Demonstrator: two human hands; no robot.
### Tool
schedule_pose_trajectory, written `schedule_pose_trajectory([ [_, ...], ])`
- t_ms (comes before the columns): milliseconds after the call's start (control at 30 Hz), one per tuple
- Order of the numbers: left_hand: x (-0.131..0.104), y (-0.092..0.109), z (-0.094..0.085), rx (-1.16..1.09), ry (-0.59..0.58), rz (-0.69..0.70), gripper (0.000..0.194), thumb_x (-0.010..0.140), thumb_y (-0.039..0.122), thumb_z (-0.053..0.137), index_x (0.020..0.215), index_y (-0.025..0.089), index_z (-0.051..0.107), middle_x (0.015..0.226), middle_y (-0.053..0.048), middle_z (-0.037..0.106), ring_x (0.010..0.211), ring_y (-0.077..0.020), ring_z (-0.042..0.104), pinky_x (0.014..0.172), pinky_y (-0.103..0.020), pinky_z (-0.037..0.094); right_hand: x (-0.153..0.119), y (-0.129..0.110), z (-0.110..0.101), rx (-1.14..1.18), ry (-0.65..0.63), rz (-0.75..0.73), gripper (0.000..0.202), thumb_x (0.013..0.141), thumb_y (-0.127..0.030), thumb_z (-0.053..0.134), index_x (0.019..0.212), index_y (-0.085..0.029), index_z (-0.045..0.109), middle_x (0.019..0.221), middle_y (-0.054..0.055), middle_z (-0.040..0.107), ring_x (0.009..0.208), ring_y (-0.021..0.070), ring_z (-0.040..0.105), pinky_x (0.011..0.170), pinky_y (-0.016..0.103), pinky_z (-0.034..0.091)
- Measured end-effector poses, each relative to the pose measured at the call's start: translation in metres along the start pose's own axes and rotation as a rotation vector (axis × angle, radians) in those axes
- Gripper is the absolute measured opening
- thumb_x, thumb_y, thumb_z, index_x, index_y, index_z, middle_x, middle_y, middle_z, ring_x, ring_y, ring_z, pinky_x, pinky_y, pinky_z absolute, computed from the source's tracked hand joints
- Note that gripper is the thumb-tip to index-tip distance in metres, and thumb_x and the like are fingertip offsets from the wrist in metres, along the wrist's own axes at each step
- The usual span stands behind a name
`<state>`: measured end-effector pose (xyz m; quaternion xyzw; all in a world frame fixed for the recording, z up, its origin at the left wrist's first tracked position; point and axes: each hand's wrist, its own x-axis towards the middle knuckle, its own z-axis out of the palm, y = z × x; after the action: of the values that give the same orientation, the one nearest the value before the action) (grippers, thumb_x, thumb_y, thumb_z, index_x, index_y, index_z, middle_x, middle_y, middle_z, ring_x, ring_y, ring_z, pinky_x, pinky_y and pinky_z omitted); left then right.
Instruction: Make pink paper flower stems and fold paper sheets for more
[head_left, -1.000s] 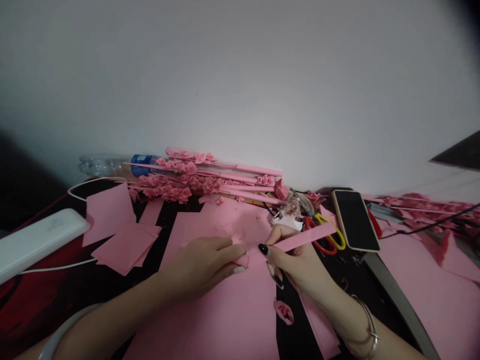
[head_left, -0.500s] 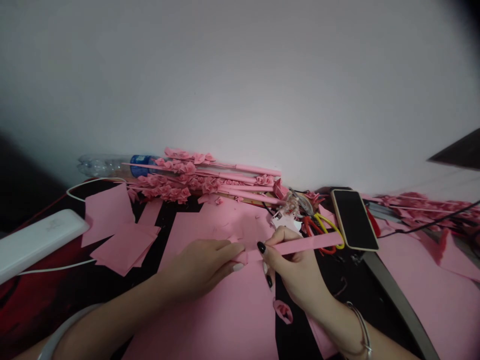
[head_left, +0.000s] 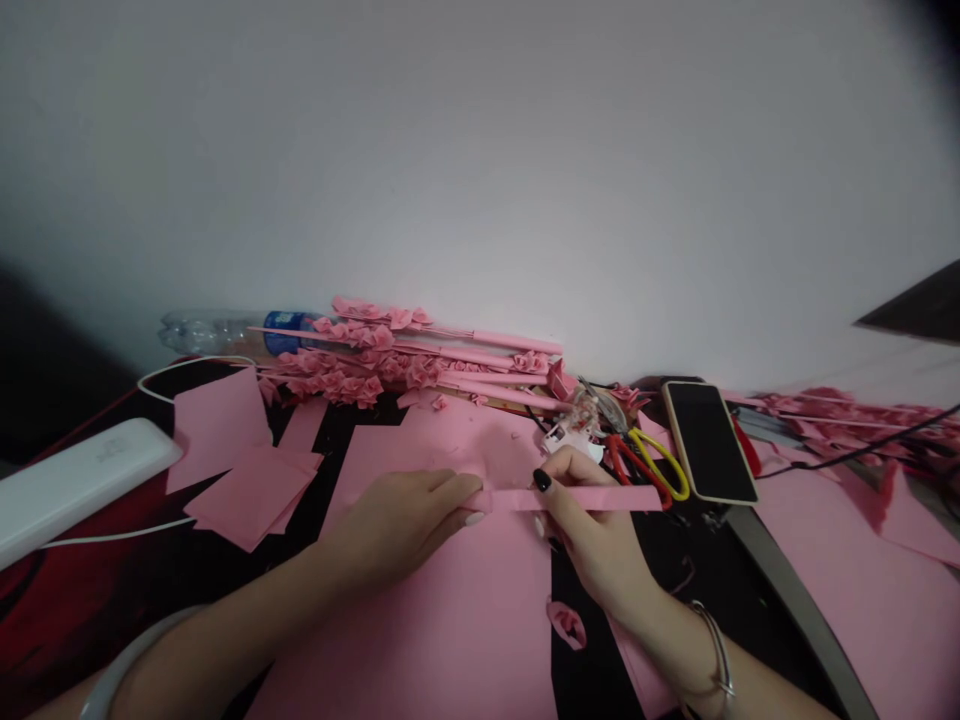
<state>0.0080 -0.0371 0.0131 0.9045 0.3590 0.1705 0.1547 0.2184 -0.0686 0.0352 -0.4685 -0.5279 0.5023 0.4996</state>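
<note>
A narrow pink paper strip (head_left: 619, 498) runs sideways between my two hands, above a large pink paper sheet (head_left: 450, 620). My left hand (head_left: 409, 515) pinches the strip's left end between thumb and fingers; what lies under the fingertips is mostly hidden. Farther along, my right hand (head_left: 585, 520) grips the strip between thumb and fingers, and its free end sticks out to the right past the knuckles. Below the right hand lies a small curled pink paper piece (head_left: 568, 624).
Pink paper flowers (head_left: 360, 370) on stems lie along the wall beside a plastic bottle (head_left: 206, 330). To the right are yellow-and-red-handled scissors (head_left: 660, 462) and a phone (head_left: 711, 440). Paper squares (head_left: 251, 495) and a white power-bank-like device (head_left: 90, 480) are at left.
The strip has turned from slanting up on the right to nearly level. My right hand's fingers have shifted slightly right along it; the left hand stays nearly in place.
</note>
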Motion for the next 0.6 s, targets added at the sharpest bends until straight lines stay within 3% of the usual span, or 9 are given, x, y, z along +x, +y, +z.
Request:
schedule_pose_trajectory([
  [100, 0.001, 0.002, 0.000, 0.007, -0.074, 0.010, 0.029, 0.099, 0.034, 0.034, 0.093, 0.020, 0.057, 0.084, -0.006, 0.067, 0.068, -0.0213, 0.060, 0.057, -0.028, 0.038, -0.004, 0.003, 0.007, -0.055, -0.059, 0.000, 0.031, 0.089, -0.035, 0.062, 0.064, -0.020, 0.048, 0.052, -0.005, 0.050, 0.045, 0.0078, 0.042, 0.044, 0.020, 0.034],
  [200, 0.002, 0.005, 0.000, 0.000, -0.130, 0.016, 0.027, 0.098, 0.033, 0.036, 0.091, 0.019, 0.058, 0.083, -0.006, 0.068, 0.069, -0.0205, 0.061, 0.058, -0.027, 0.039, -0.006, 0.005, 0.013, 0.005, -0.142, 0.041, 0.026, 0.088, -0.039, 0.062, 0.073, -0.019, 0.054, 0.056, -0.005, 0.051, 0.047, 0.0085, 0.044, 0.045, 0.021, 0.036],
  [300, 0.003, 0.004, 0.001, 0.054, -0.087, -0.005, 0.031, 0.100, 0.035, 0.033, 0.095, 0.019, 0.059, 0.086, -0.006, 0.069, 0.074, -0.0213, 0.064, 0.061, -0.027, 0.042, -0.005, 0.006, 0.011, 0.085, -0.097, 0.046, 0.026, 0.088, -0.044, 0.060, 0.080, -0.019, 0.055, 0.054, -0.007, 0.046, 0.044, 0.0072, 0.037, 0.043, 0.020, 0.031],
  [400, 0.003, 0.000, 0.001, 0.106, -0.077, -0.044, 0.036, 0.101, 0.036, 0.029, 0.095, 0.020, 0.060, 0.086, -0.005, 0.070, 0.074, -0.0220, 0.065, 0.060, -0.028, 0.044, -0.002, 0.009, 0.006, 0.090, -0.023, 0.021, 0.028, 0.090, -0.041, 0.059, 0.074, -0.019, 0.051, 0.050, -0.009, 0.042, 0.042, 0.0059, 0.030, 0.041, 0.019, 0.024],
  [600, 0.003, -0.006, 0.003, 0.138, -0.126, -0.060, 0.034, 0.101, 0.035, 0.030, 0.101, 0.019, 0.060, 0.091, -0.006, 0.071, 0.079, -0.0215, 0.067, 0.066, -0.029, 0.049, 0.002, 0.017, 0.006, 0.091, -0.068, 0.031, 0.030, 0.091, -0.041, 0.058, 0.071, -0.019, 0.051, 0.049, -0.008, 0.044, 0.042, 0.0056, 0.033, 0.042, 0.018, 0.029],
])
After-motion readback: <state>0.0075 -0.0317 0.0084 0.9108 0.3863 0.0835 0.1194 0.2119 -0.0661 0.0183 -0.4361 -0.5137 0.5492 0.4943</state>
